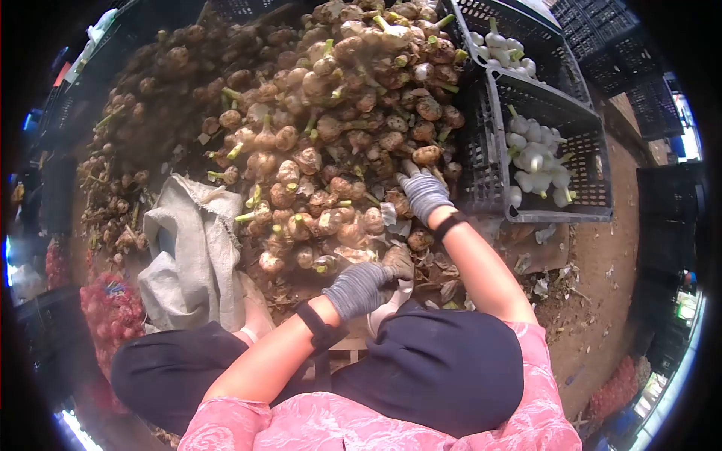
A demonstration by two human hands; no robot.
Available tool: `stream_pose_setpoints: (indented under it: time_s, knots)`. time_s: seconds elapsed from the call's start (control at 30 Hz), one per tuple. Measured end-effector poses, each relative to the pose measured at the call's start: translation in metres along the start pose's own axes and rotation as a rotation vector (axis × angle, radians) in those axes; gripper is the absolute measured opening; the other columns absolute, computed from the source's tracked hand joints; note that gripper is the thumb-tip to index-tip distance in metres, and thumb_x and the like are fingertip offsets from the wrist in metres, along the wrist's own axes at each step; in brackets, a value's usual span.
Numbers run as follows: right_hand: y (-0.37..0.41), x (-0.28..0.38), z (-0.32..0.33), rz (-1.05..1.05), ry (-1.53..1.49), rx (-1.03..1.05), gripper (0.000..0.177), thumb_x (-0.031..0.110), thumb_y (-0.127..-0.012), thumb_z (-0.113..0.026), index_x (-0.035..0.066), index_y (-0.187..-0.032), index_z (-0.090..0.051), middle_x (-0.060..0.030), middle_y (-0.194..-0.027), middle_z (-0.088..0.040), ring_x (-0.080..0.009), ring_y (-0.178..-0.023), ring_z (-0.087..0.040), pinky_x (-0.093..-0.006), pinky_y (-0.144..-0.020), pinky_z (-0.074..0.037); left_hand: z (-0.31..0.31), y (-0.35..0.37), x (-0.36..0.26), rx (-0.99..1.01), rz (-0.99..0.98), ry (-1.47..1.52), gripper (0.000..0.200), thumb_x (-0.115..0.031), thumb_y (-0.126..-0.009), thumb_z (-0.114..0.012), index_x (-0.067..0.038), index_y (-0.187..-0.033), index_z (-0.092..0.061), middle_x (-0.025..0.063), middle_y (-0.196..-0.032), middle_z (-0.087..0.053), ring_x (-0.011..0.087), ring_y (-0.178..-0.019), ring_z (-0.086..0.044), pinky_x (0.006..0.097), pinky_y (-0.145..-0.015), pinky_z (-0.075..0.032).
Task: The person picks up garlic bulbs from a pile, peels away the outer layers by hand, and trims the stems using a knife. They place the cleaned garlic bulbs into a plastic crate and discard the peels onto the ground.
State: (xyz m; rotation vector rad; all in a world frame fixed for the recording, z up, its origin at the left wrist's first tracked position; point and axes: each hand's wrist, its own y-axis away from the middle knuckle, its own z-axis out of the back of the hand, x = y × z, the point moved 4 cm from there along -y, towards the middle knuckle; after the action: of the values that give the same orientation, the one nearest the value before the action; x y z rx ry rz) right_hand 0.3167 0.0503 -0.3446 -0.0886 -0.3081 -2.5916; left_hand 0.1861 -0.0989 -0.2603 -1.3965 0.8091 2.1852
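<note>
My right hand (426, 194), in a grey knit glove, reaches forward to the near right side of a heap of soil-stained garlic bulbs. Its fingers are stretched out, the tips right at a brownish garlic bulb (427, 155). Closer to my lap, my left hand (359, 289) wears a matching glove and is curled shut above my knees. Its dirty, brownish fingertips bend inward, and I cannot tell what lies inside them. Around it are unpeeled garlic bulbs (329, 222) with cut green stems, and loose papery skins.
Right of the heap stands a black crate (553, 213) holding clean white garlic (535, 156); another crate (519, 15) with white bulbs is behind it. A pale woven sack (192, 225) drapes at the left. Red mesh bags (111, 308) lie beyond my left knee. Skins litter the floor.
</note>
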Motion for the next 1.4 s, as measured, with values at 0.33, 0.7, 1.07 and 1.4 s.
stream_pose_setpoints:
  time_s: [0.33,0.7,1.07,1.4]
  knots:
    - [-0.012,-0.005,0.008,-0.111,-0.063,-0.111,0.022,0.012,-0.078,-0.051,0.008,-0.099,-0.055,-0.0169,-0.104,-0.056,-0.0355,-0.082,-0.059,-0.0442,-0.07,-0.048,0.029,0.006,0.048,-0.317,0.264,0.242,0.033,-0.007,-0.079,-0.06,-0.005,-0.112,-0.056,0.0055,-0.098,-0.061,0.0129,-0.088,-0.056,0.0277,-0.079,-0.047]
    - [0.062,0.035,0.008,-0.605,-2.405,0.184,0.031,0.001,-0.081,-0.057,0.007,-0.111,-0.053,-0.002,-0.075,-0.056,-0.0087,-0.057,-0.052,-0.0202,-0.045,-0.042,0.047,-0.018,0.034,-0.507,0.164,0.655,0.073,0.008,-0.069,-0.062,-0.008,-0.134,-0.032,0.0093,-0.12,-0.049,0.0162,-0.106,-0.05,0.0267,-0.086,-0.045]
    - [0.057,0.073,0.037,-0.261,-1.709,0.069,0.05,0.021,-0.075,-0.071,0.002,-0.116,-0.051,-0.0112,-0.109,-0.058,-0.0163,-0.098,-0.055,-0.0279,-0.082,-0.046,0.052,-0.007,0.023,-0.604,0.176,0.631,0.081,0.008,-0.061,-0.064,-0.003,-0.132,-0.027,0.0121,-0.126,-0.038,0.0219,-0.118,-0.038,0.0302,-0.101,-0.031]
    - [0.057,0.079,0.074,-0.137,-1.726,-0.048,0.039,0.014,-0.075,-0.072,0.0,-0.107,-0.054,-0.0055,-0.095,-0.064,-0.0095,-0.085,-0.057,-0.0251,-0.076,-0.048,0.048,-0.002,0.001,-0.66,0.116,0.565,0.076,0.006,-0.065,-0.062,0.0,-0.131,-0.024,0.0141,-0.122,-0.041,0.021,-0.111,-0.044,0.0301,-0.095,-0.038]
